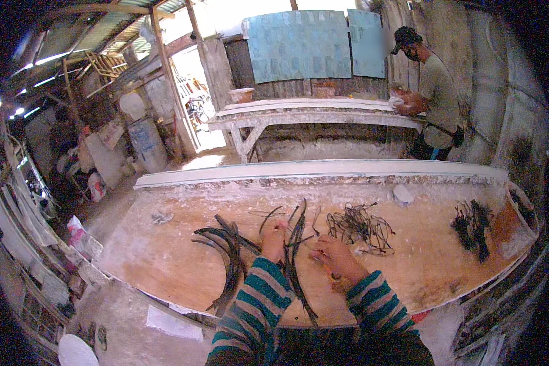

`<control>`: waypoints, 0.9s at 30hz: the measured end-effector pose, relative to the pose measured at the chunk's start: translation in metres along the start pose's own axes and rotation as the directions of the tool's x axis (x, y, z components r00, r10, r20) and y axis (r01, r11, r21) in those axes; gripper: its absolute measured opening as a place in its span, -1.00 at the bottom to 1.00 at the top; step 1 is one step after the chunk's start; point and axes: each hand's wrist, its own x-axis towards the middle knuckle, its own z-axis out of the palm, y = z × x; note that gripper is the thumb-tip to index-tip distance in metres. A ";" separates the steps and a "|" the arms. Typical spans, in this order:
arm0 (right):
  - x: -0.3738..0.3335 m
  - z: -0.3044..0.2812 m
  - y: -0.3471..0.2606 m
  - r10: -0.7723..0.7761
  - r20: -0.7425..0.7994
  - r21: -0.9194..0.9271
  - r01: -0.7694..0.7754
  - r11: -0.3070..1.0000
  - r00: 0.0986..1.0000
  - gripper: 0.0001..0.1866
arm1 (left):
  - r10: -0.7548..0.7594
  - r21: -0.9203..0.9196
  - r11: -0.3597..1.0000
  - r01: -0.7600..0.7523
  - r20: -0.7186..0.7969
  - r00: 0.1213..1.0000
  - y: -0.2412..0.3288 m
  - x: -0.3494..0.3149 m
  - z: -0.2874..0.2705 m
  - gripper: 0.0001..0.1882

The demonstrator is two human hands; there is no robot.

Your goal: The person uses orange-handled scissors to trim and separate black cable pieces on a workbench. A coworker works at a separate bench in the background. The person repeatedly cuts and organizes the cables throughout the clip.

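Note:
My left hand [274, 241] is closed in a pinch over the wooden tabletop, with a thin black strand [271, 216] curving up from its fingers. To its right, my right hand [338, 257] has its fingers curled together. Something small and orange-yellow shows under that palm, too small to name. Between the hands lies a bunch of long black strips [296, 268]. Another group of curved black strips [230, 268] spreads left of my left hand. Beyond my right hand sits a loose tangle of thin black cords [363, 227].
A thicker black bundle [473, 229] lies at the table's right, near an orange-brown container [510, 226]. A small white round thing [402, 194] sits toward the back. A raised white ledge [323, 172] edges the table's far side. Behind, a person [436, 91] works at a white bench [311, 111].

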 end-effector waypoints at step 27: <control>-0.012 -0.037 0.052 0.269 -0.708 -0.292 -0.617 0.731 0.653 -0.65 | 0.187 0.871 0.491 0.014 -0.121 0.975 0.021 0.003 -0.053 -0.66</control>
